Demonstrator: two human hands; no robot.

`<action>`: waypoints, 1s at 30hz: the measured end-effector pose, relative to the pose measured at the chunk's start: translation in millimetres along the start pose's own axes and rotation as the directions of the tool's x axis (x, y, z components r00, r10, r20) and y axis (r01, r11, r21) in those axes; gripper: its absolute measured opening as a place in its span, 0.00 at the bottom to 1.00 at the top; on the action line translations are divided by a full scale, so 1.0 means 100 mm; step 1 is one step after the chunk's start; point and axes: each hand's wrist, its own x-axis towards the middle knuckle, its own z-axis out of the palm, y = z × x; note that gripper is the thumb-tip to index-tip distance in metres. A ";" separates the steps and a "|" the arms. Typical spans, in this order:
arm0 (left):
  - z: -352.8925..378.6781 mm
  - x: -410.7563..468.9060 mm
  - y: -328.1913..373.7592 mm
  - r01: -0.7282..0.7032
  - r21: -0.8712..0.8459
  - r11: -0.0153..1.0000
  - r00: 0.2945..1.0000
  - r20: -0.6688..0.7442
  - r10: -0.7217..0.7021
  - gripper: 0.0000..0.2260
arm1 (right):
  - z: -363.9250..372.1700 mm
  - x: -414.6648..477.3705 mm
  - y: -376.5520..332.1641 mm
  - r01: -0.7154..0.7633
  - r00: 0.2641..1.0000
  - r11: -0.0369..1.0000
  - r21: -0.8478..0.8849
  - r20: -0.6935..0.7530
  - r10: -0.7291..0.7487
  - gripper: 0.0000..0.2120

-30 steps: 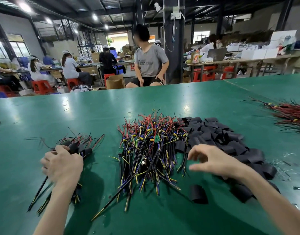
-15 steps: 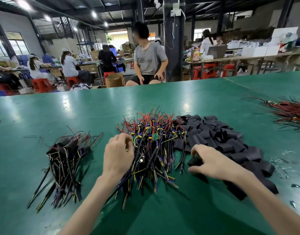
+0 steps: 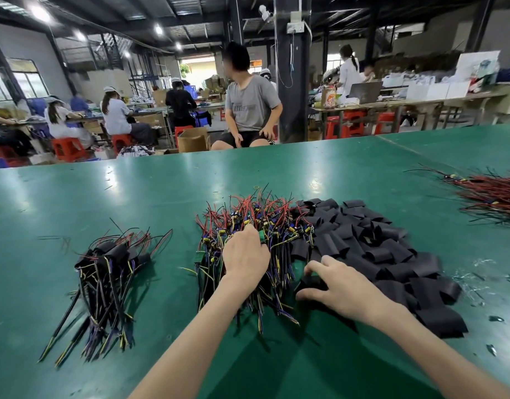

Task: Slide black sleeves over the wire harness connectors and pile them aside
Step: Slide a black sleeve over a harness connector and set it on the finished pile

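A heap of bare wire harnesses with red, blue and yellow leads lies in the middle of the green table. My left hand reaches into that heap, its fingers curled among the wires. To the right spreads a pile of flat black sleeves. My right hand rests at the pile's near left edge and pinches one black sleeve between thumb and fingers. A smaller pile of sleeved harnesses lies to the left.
Another bundle of red wires lies at the table's far right. Small scraps dot the near right surface. A person in a grey shirt sits beyond the far edge, with other workers and red stools behind.
My left hand left the sleeved pile at the left and moved right into the middle heap of harnesses. My right hand dropped onto the sleeve pile and pinched a sleeve.
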 end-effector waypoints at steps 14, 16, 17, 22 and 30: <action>-0.87 0.16 -0.15 0.133 -0.631 0.764 0.985 0.169 -0.031 0.09 | -0.09 -0.02 0.03 0.095 0.994 0.995 0.035 0.052 -0.097 0.19; -0.99 0.03 -0.21 0.027 -0.673 0.739 0.995 0.087 0.043 0.08 | -0.09 -0.02 0.05 0.098 0.993 0.994 0.054 0.058 -0.101 0.20; -1.07 -0.03 -0.23 -0.021 -0.707 0.707 0.996 0.047 0.076 0.06 | -0.09 -0.02 0.05 0.096 0.993 0.994 0.049 0.058 -0.099 0.20; -1.57 -0.15 -0.34 -0.195 -0.843 0.501 0.980 -0.153 0.125 0.10 | -0.08 -0.02 0.02 0.096 0.995 0.995 -0.004 0.033 -0.096 0.19; -0.87 -0.22 -0.80 -0.151 -0.407 0.901 0.985 -0.136 0.104 0.12 | -0.12 -0.01 0.08 0.222 0.942 0.950 -0.221 0.301 -0.150 0.27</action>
